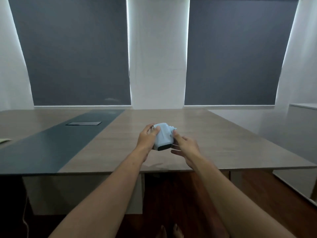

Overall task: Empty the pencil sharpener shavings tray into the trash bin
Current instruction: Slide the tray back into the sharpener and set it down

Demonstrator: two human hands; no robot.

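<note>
Here the wide wood-grain table lay under a pale blue plastic pencil sharpener, held above it, long axis toward the person, dark tray window nearest. Left hand grasped its body; right hand hovered unclenched beside. Judged: tray not yet drawn; next needs a pinch-and-pull. No bin visible.

Wooden table, grey blinds, white walls, dark floor
</note>
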